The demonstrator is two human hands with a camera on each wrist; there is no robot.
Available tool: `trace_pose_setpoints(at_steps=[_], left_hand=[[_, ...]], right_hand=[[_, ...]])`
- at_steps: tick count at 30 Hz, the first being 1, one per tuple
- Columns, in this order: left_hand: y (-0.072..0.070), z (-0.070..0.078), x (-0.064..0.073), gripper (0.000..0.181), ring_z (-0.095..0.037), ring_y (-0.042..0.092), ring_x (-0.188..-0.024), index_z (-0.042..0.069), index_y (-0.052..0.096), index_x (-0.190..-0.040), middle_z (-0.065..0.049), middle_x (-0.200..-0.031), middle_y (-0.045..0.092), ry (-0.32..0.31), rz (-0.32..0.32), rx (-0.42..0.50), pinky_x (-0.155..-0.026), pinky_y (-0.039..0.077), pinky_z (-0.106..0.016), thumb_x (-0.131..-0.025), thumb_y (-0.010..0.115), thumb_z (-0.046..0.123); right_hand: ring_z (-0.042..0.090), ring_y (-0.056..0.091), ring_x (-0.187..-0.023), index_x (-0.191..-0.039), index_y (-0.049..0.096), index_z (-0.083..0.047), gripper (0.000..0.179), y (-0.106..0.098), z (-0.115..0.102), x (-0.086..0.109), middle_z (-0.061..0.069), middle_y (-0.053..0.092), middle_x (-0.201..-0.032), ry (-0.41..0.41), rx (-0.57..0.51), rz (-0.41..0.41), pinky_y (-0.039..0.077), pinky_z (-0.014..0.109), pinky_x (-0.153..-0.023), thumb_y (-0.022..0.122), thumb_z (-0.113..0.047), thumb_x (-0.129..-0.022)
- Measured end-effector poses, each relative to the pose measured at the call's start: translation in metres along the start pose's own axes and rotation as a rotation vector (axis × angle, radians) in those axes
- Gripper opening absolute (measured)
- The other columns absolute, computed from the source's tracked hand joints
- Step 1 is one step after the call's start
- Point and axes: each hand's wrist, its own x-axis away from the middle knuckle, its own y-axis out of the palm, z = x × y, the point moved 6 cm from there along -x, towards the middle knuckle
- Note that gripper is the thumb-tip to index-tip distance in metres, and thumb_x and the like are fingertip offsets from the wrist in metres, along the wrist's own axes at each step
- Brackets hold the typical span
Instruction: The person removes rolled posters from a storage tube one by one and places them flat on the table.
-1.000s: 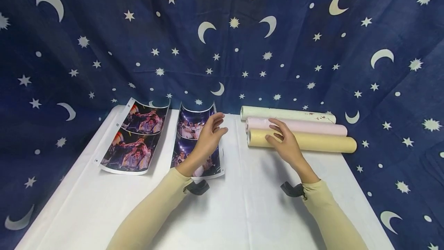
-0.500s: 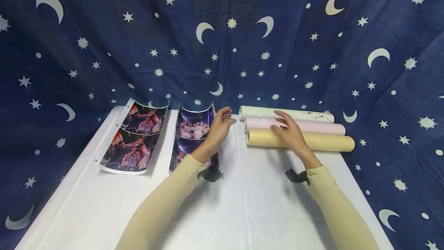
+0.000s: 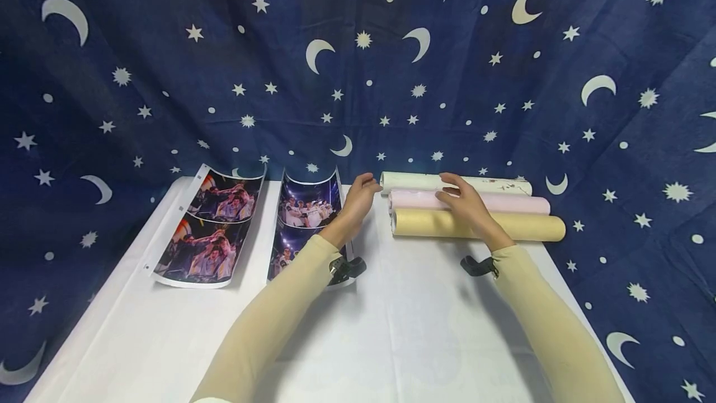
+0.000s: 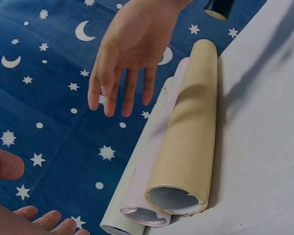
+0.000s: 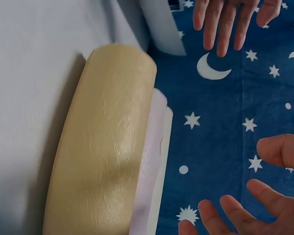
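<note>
Three rolls of paper lie side by side at the right rear of the table: a yellow roll (image 3: 528, 227) in front, a pink roll (image 3: 517, 204) behind it and a white roll (image 3: 411, 181) with a twig pattern at the back. My left hand (image 3: 358, 205) hovers just left of their ends, fingers loosely extended and holding nothing. Over the rolls is my right hand (image 3: 468, 209), its fingers spread and bent a little; the right wrist view shows its fingers apart from the yellow roll (image 5: 100, 142). In the left wrist view, the hollow ends of the rolls face the camera.
Two curled photo sheets lie to the left: one printed sheet (image 3: 209, 229) with a crowd scene, another sheet (image 3: 307, 204) partly under my left forearm. A white cloth covers the table (image 3: 425, 328). A dark blue curtain (image 3: 268, 36) with moons and stars hangs behind.
My left hand has moved right, from above the nearer photo sheet to beside the roll ends. My right hand has shifted slightly farther back over the rolls. The head view has turned a little.
</note>
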Motion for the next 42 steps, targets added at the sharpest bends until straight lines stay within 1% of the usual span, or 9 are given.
trace_pose_setpoints(at_steps=[7,17,18,21,25,30,32,35,42], left_hand=[[0.002,-0.002,-0.013,0.058,-0.029,0.036,-0.144,0.005,0.036,-0.148,-0.014,-0.151,0.043,-0.024,0.012,-0.012,-0.121,0.026,-0.043,-0.093,0.052,0.019],[-0.003,-0.010,-0.029,0.042,-0.024,0.041,-0.140,0.003,0.045,-0.140,-0.010,-0.149,0.044,-0.159,0.004,0.198,-0.113,0.037,-0.037,-0.099,0.046,0.013],[-0.004,-0.015,-0.035,0.040,-0.023,0.044,-0.138,0.004,0.047,-0.137,-0.009,-0.146,0.047,-0.154,0.020,0.205,-0.110,0.039,-0.036,-0.098,0.047,0.014],[-0.001,-0.058,-0.089,0.032,-0.015,0.055,-0.119,0.012,0.058,-0.125,-0.001,-0.129,0.058,-0.095,0.039,0.227,-0.094,0.047,-0.031,-0.094,0.056,0.021],[0.011,-0.082,-0.117,0.037,-0.017,0.055,-0.121,0.015,0.056,-0.132,0.000,-0.133,0.057,-0.109,0.067,0.199,-0.099,0.048,-0.035,-0.095,0.057,0.023],[0.018,-0.027,-0.050,0.051,-0.030,0.031,-0.147,0.005,0.033,-0.151,-0.012,-0.157,0.034,-0.188,0.098,0.099,-0.120,0.029,-0.044,-0.102,0.042,0.019],[0.019,-0.020,-0.044,0.052,-0.031,0.032,-0.146,0.006,0.033,-0.151,-0.011,-0.158,0.033,-0.191,0.090,0.073,-0.120,0.028,-0.046,-0.103,0.042,0.022],[0.019,-0.019,-0.043,0.052,-0.033,0.033,-0.146,0.008,0.032,-0.151,-0.011,-0.158,0.033,-0.194,0.079,0.060,-0.120,0.027,-0.050,-0.103,0.041,0.023],[0.023,-0.047,-0.073,0.053,-0.032,0.031,-0.146,0.010,0.033,-0.151,-0.011,-0.158,0.034,-0.157,0.058,0.046,-0.119,0.028,-0.050,-0.101,0.042,0.023]], right_hand=[[0.041,0.037,-0.142,-0.152,0.033,-0.011,0.061,-0.006,0.006,-0.026,0.018,0.032,-0.158,0.048,0.194,0.020,0.034,0.054,-0.114,0.057,-0.025,-0.098],[0.043,0.038,-0.139,-0.151,0.032,-0.007,0.062,-0.002,0.013,-0.047,0.021,0.032,-0.157,0.057,0.359,-0.014,0.035,0.056,-0.112,0.055,-0.028,-0.098],[0.043,0.038,-0.138,-0.152,0.032,-0.008,0.062,-0.001,0.012,-0.048,0.022,0.032,-0.156,0.056,0.376,-0.019,0.035,0.057,-0.112,0.054,-0.028,-0.098],[0.044,0.039,-0.135,-0.151,0.033,-0.008,0.062,0.000,0.012,-0.052,0.025,0.031,-0.155,0.046,0.409,-0.016,0.034,0.059,-0.111,0.055,-0.029,-0.097],[0.047,0.037,-0.135,-0.151,0.031,-0.005,0.064,0.005,0.015,-0.056,0.029,0.027,-0.154,0.035,0.443,-0.048,0.029,0.061,-0.113,0.055,-0.028,-0.097],[0.047,0.037,-0.136,-0.151,0.031,-0.003,0.064,0.017,0.018,-0.064,0.030,0.028,-0.153,-0.004,0.482,-0.092,0.029,0.060,-0.114,0.055,-0.027,-0.097],[0.047,0.035,-0.138,-0.151,0.032,-0.002,0.063,0.020,0.018,-0.066,0.029,0.030,-0.153,-0.019,0.493,-0.088,0.028,0.060,-0.115,0.055,-0.027,-0.097],[0.046,0.031,-0.141,-0.150,0.033,0.000,0.063,0.024,0.018,-0.069,0.029,0.031,-0.153,-0.032,0.502,-0.087,0.025,0.059,-0.117,0.055,-0.027,-0.098],[0.046,0.026,-0.144,-0.150,0.033,-0.002,0.061,0.034,0.024,-0.069,0.027,0.029,-0.156,-0.030,0.527,-0.122,0.022,0.058,-0.119,0.051,-0.030,-0.099]])
